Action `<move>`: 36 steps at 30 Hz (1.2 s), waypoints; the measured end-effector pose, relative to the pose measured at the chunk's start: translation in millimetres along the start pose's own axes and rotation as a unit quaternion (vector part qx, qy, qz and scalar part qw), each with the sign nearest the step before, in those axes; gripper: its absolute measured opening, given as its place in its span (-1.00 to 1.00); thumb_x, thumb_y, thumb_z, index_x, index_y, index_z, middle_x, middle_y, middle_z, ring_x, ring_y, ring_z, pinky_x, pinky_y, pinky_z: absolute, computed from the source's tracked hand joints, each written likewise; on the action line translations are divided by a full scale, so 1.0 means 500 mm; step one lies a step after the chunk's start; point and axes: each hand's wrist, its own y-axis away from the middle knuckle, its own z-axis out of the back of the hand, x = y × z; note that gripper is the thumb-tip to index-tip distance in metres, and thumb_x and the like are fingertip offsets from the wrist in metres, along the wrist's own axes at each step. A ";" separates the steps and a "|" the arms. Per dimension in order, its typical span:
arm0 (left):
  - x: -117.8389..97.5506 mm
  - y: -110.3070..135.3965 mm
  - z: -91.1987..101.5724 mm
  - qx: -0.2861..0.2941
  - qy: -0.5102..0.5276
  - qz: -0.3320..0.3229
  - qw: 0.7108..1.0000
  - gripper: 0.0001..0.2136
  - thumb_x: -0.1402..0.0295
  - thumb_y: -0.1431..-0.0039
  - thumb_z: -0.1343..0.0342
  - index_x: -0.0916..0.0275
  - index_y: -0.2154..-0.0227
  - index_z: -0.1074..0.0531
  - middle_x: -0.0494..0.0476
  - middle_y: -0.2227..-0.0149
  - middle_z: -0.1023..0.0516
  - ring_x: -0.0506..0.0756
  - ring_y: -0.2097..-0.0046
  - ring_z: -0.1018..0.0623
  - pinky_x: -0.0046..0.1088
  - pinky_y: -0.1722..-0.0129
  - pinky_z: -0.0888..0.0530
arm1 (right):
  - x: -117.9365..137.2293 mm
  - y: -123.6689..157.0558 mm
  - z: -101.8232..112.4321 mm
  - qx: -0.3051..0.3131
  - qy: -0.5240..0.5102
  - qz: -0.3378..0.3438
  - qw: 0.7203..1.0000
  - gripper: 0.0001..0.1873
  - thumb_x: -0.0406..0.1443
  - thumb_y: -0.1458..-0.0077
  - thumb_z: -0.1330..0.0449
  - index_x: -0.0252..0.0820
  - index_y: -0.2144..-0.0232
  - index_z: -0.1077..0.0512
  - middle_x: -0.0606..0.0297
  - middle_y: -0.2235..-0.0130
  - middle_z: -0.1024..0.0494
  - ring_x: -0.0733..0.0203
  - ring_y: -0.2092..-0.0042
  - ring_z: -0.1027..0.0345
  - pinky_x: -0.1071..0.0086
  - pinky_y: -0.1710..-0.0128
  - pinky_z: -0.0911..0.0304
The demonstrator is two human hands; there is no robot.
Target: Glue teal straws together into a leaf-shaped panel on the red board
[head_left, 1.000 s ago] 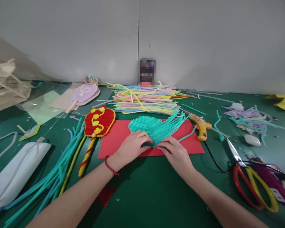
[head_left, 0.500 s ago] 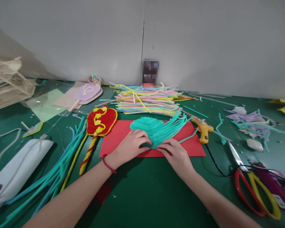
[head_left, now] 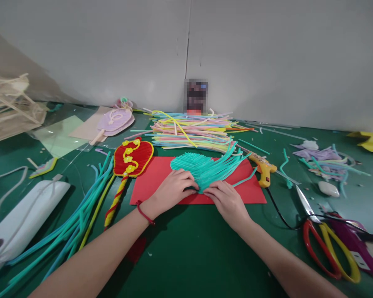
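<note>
A teal fan shape made of pipe cleaners (head_left: pixel 202 167) lies on a red sheet (head_left: pixel 152 178) in the middle of the green table (head_left: pixel 189 256). Its loose ends splay up to the right. My left hand (head_left: pixel 172 189), with a red cord at the wrist, rests with curled fingers pressed on the fan's lower left edge. At the fan's lower tip my right hand (head_left: pixel 226 200) pinches the teal strands. The two hands almost touch there.
A red and yellow fan (head_left: pixel 130 159) lies left of the sheet beside long teal strands (head_left: pixel 81 215). Behind the sheet sits a pastel pipe cleaner pile (head_left: pixel 192 132). At the right lie a yellow glue gun (head_left: pixel 264 167) and red-yellow scissors (head_left: pixel 326 244). A white case (head_left: pixel 21 219) lies at the left.
The view has shifted slightly. Both hands stay at the fan's lower tip with only small finger movements.
</note>
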 end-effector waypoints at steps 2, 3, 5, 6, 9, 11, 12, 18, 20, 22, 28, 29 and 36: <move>0.000 0.000 0.000 0.000 0.003 0.003 1.000 -0.91 0.36 -0.15 -0.17 0.19 0.28 -0.52 0.04 0.27 -0.49 0.08 0.18 -0.42 -0.37 0.15 -0.33 | -0.006 -0.006 0.005 0.016 0.031 0.037 0.999 -0.73 -0.32 -0.27 0.00 -0.17 0.32 -0.49 0.22 0.33 -0.50 0.22 0.32 -0.28 0.34 0.32 -0.18; 0.001 -0.001 0.000 -0.001 0.003 0.002 1.000 -0.91 0.36 -0.15 -0.17 0.19 0.28 -0.53 0.04 0.27 -0.49 0.07 0.18 -0.42 -0.37 0.15 -0.33 | -0.010 -0.010 0.008 0.023 0.044 0.059 0.997 -0.72 -0.33 -0.28 0.02 -0.18 0.32 -0.49 0.22 0.33 -0.50 0.23 0.33 -0.27 0.34 0.32 -0.16; 0.001 -0.001 -0.001 -0.003 0.001 0.000 1.000 -0.91 0.37 -0.15 -0.18 0.20 0.29 -0.53 0.04 0.26 -0.50 0.07 0.18 -0.42 -0.37 0.15 -0.33 | -0.017 -0.018 0.015 0.037 0.061 0.101 0.992 -0.70 -0.34 -0.30 0.06 -0.18 0.31 -0.47 0.22 0.32 -0.50 0.23 0.32 -0.26 0.35 0.31 -0.13; 0.001 0.000 -0.001 -0.003 -0.001 -0.001 1.000 -0.91 0.36 -0.15 -0.18 0.20 0.29 -0.53 0.04 0.26 -0.50 0.07 0.18 -0.42 -0.37 0.14 -0.32 | -0.020 -0.023 0.018 0.044 0.065 0.119 0.990 -0.68 -0.35 -0.31 0.08 -0.19 0.30 -0.46 0.22 0.31 -0.50 0.23 0.31 -0.26 0.35 0.30 -0.13; 0.002 0.000 -0.001 0.000 -0.005 0.002 1.000 -0.90 0.34 -0.15 -0.18 0.18 0.28 -0.54 0.04 0.26 -0.50 0.08 0.17 -0.42 -0.36 0.15 -0.32 | -0.028 -0.033 0.026 0.059 0.072 0.163 0.982 -0.64 -0.37 -0.32 0.14 -0.19 0.29 -0.45 0.22 0.31 -0.51 0.24 0.32 -0.24 0.36 0.31 -0.11; 0.003 0.000 -0.001 0.002 -0.005 0.005 1.000 -0.90 0.34 -0.16 -0.17 0.17 0.27 -0.54 0.04 0.26 -0.50 0.08 0.16 -0.41 -0.36 0.14 -0.31 | -0.033 -0.038 0.029 0.066 0.073 0.182 0.978 -0.62 -0.37 -0.33 0.17 -0.19 0.30 -0.44 0.24 0.32 -0.52 0.25 0.33 -0.24 0.37 0.32 -0.10; 0.002 0.000 -0.001 0.004 -0.004 0.007 1.000 -0.90 0.34 -0.16 -0.17 0.17 0.27 -0.54 0.04 0.25 -0.50 0.08 0.16 -0.41 -0.36 0.14 -0.31 | -0.034 -0.040 0.030 0.067 0.071 0.190 0.977 -0.61 -0.37 -0.33 0.18 -0.20 0.30 -0.44 0.24 0.32 -0.52 0.25 0.33 -0.24 0.37 0.32 -0.09; 0.001 -0.001 0.000 0.006 0.008 0.008 1.000 -0.91 0.35 -0.15 -0.17 0.18 0.29 -0.54 0.04 0.26 -0.50 0.08 0.17 -0.42 -0.37 0.16 -0.32 | -0.042 -0.047 0.032 0.065 0.058 0.222 0.971 -0.59 -0.34 -0.35 0.21 -0.23 0.29 -0.43 0.23 0.31 -0.53 0.27 0.29 -0.28 0.39 0.32 -0.09; 0.002 -0.001 0.000 0.003 0.007 0.004 1.000 -0.91 0.36 -0.16 -0.17 0.19 0.29 -0.54 0.04 0.26 -0.49 0.08 0.17 -0.41 -0.37 0.16 -0.32 | -0.045 -0.052 0.034 0.071 0.063 0.232 0.968 -0.59 -0.34 -0.35 0.21 -0.22 0.29 -0.43 0.24 0.30 -0.53 0.27 0.28 -0.29 0.39 0.33 -0.08; 0.003 -0.002 -0.001 0.001 0.004 -0.002 1.000 -0.92 0.36 -0.16 -0.17 0.19 0.30 -0.53 0.04 0.27 -0.49 0.08 0.19 -0.41 -0.37 0.16 -0.32 | -0.048 -0.058 0.035 0.078 0.072 0.244 0.964 -0.59 -0.34 -0.35 0.20 -0.21 0.30 -0.43 0.24 0.30 -0.54 0.27 0.28 -0.30 0.39 0.33 -0.09; 0.004 -0.002 -0.001 0.002 0.007 -0.003 1.000 -0.91 0.35 -0.19 -0.14 0.19 0.30 -0.53 0.04 0.27 -0.49 0.07 0.19 -0.41 -0.38 0.15 -0.31 | -0.054 -0.053 0.036 0.034 0.018 0.238 0.970 -0.71 -0.32 -0.31 0.05 -0.16 0.29 -0.48 0.28 0.34 -0.55 0.30 0.33 -0.33 0.40 0.35 -0.16; 0.004 -0.001 -0.001 0.002 0.009 -0.001 1.000 -0.91 0.36 -0.20 -0.13 0.19 0.29 -0.53 0.04 0.27 -0.49 0.07 0.18 -0.41 -0.38 0.15 -0.31 | -0.056 -0.047 0.037 0.015 -0.006 0.217 0.976 -0.75 -0.31 -0.29 0.00 -0.15 0.30 -0.49 0.29 0.36 -0.55 0.31 0.34 -0.34 0.41 0.35 -0.18; 0.005 0.000 0.005 0.016 0.006 0.002 1.000 -0.88 0.32 -0.22 -0.10 0.16 0.28 -0.52 0.05 0.24 -0.50 0.08 0.15 -0.43 -0.34 0.12 -0.31 | -0.104 -0.002 0.066 -0.018 -0.035 0.062 0.997 -0.84 -0.22 -0.17 -0.15 -0.08 0.28 -0.53 0.23 0.27 -0.55 0.21 0.22 -0.42 0.31 0.21 -0.36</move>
